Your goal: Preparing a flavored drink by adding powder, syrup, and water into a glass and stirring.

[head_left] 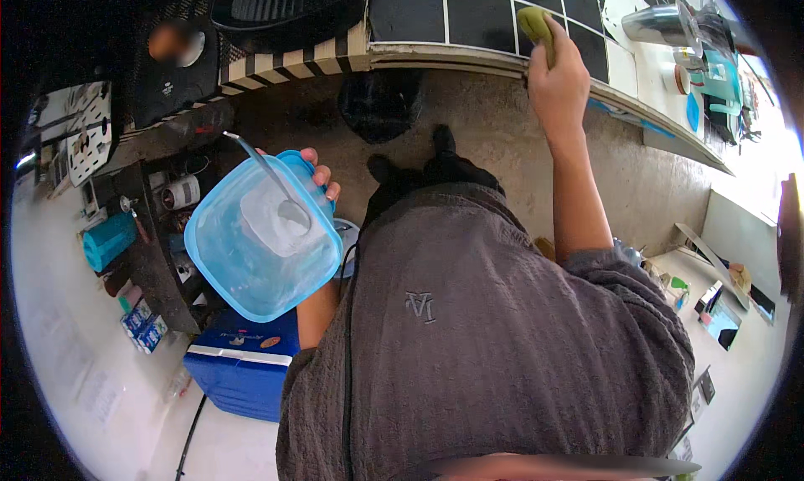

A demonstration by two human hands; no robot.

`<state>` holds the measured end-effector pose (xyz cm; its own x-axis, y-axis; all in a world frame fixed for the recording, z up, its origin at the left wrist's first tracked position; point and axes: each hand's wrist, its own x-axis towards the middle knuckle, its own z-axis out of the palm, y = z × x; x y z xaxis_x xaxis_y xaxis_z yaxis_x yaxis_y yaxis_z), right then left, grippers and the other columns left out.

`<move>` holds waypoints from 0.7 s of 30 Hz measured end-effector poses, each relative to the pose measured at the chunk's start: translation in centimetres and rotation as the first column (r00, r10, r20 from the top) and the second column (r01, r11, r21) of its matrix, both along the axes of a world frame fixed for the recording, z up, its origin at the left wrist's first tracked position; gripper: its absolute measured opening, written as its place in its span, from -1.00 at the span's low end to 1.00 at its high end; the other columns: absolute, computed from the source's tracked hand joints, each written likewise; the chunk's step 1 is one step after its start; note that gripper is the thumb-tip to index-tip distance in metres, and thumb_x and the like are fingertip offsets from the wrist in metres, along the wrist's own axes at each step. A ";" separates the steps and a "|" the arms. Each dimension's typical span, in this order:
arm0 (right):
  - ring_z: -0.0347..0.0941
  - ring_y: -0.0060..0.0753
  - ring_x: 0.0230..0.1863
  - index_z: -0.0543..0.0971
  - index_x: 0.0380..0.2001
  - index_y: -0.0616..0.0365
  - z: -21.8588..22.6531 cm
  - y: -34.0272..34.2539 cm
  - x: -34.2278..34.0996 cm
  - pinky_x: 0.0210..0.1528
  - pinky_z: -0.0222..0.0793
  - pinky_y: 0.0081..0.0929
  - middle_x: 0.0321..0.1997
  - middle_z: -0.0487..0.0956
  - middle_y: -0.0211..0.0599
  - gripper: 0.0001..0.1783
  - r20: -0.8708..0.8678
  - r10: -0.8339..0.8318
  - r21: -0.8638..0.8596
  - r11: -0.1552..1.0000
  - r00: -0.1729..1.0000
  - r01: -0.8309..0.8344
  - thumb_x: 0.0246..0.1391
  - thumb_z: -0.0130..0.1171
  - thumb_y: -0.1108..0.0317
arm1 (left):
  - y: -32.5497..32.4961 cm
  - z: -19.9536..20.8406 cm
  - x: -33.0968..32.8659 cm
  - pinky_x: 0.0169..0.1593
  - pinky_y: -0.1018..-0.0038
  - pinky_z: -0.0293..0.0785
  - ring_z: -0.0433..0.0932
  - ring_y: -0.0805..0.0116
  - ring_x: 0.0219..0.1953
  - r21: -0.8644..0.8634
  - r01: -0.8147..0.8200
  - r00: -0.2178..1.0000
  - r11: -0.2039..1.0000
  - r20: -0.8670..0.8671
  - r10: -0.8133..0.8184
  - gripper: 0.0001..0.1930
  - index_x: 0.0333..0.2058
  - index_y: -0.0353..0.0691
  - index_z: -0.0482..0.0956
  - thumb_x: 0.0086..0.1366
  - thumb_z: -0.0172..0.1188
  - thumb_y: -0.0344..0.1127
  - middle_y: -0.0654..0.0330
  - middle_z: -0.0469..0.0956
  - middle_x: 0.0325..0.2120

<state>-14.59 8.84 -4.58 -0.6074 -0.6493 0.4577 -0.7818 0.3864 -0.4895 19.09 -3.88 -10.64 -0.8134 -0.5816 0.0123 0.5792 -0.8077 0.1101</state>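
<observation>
My left hand [322, 177] had its fingers clamped on the rim of the blue tub [206, 251], off the bench at my left, a spoon [270, 176] leaning inside. Behind it sat a blue cooler [239, 372]; brown floor [494, 129] lay ahead. My right hand [559, 79] pinched a green cloth [535, 23] at the front edge of the black-tiled bench [408, 14]. A black pan [289, 16] stood past the tiles' left edge, a steel cup [657, 25] toward the bench's right end.

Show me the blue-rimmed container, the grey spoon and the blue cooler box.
Blue-rimmed container [251, 282], head view: on its inner wall.
Grey spoon [273, 177], head view: on its handle.
Blue cooler box [239, 383], head view: on its side.
</observation>
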 end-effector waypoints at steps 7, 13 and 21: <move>0.52 -0.13 -0.05 0.49 0.04 0.15 -3.4 -1.0 9.4 0.06 0.42 -0.26 -0.03 0.56 -0.12 -0.51 0.059 0.487 0.138 0.861 0.871 -0.490 -0.06 0.16 0.52 | -0.7 0.3 0.8 -0.12 0.24 0.31 0.30 0.14 -0.11 -0.020 0.005 1.000 1.000 0.017 -0.005 -0.42 0.23 0.35 0.26 0.22 0.10 0.06 0.00 0.24 0.07; 0.51 -0.04 -0.05 0.52 -0.02 0.15 0.7 -1.6 1.2 0.03 0.37 -0.25 -0.09 0.58 -0.07 -0.56 -0.246 0.060 -0.037 0.997 0.967 -0.072 -0.06 0.12 0.56 | -1.0 0.9 0.7 -0.13 0.26 0.31 0.30 0.15 -0.11 -0.039 0.022 1.000 0.999 0.016 -0.021 -0.41 0.24 0.35 0.25 0.21 0.11 0.07 0.02 0.24 0.07; 0.54 -0.04 -0.19 0.54 -0.06 0.08 -0.2 -6.2 -1.5 -0.14 0.45 -0.25 -0.20 0.59 -0.10 -0.57 -0.105 0.354 -0.142 0.920 0.929 -0.367 -0.04 0.28 0.21 | -1.3 0.3 -1.0 -0.14 0.24 0.33 0.33 0.14 -0.12 -0.040 0.078 0.996 0.996 -0.046 -0.080 -0.38 0.24 0.35 0.24 0.19 0.14 0.11 0.03 0.26 0.06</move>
<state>-16.12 2.68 -4.81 -0.3052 -0.7344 0.6063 -0.8907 -0.0050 -0.4545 18.08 -5.21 -10.29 -0.8548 -0.5137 0.0733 0.5189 -0.8470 0.1153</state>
